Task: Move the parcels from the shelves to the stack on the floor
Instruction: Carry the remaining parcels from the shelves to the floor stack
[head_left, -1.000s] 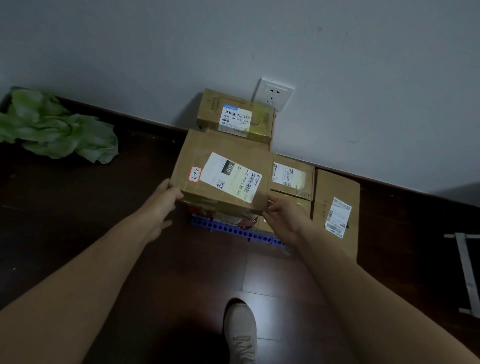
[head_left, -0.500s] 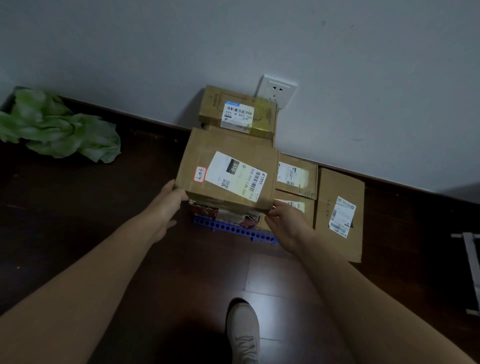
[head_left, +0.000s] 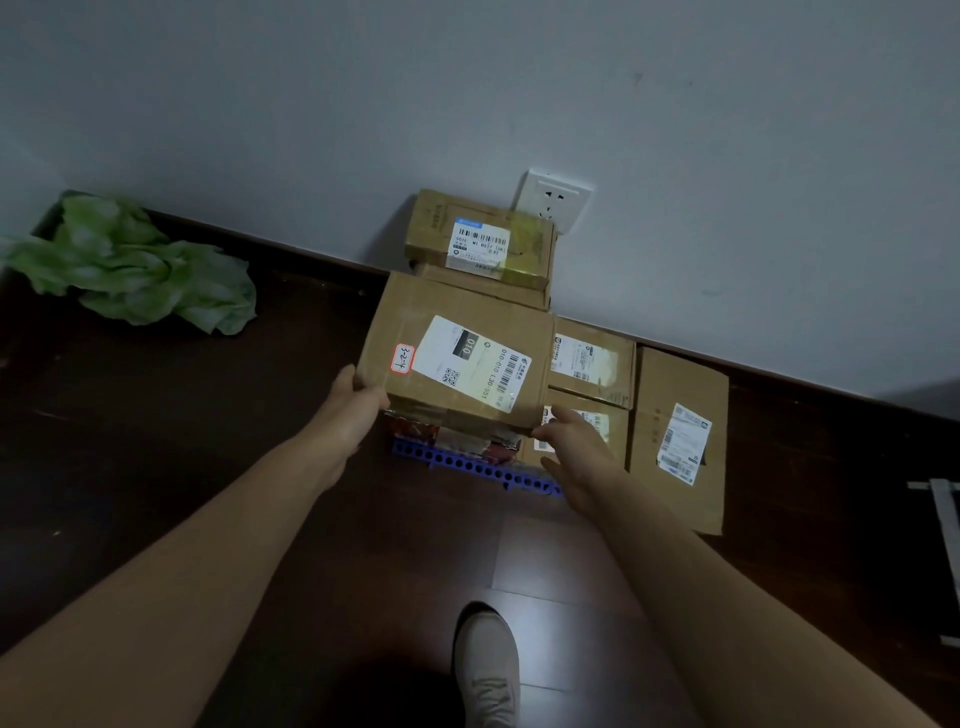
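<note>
Fingers (head_left: 373, 398) of our left hand (head_left: 353, 415) clamp the parcel (head_left: 467, 358) at its near left corner. Our right hand (head_left: 576, 452) touches the near right corner; we cannot tell whether it grips. The parcel sits atop the stack (head_left: 592, 364), nearly placed. We see open floor (head_left: 208, 441) on the left and a flat box (head_left: 675, 415) close on the right.

Brown parcel (head_left: 457, 358), white barcode label (head_left: 475, 364)

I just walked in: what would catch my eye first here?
A labelled cardboard parcel sits centre, atop the stack by the wall; the left hand grips its left edge, the right hand touches its near right corner. Crumpled green material lies on the dark floor, far left.
</note>
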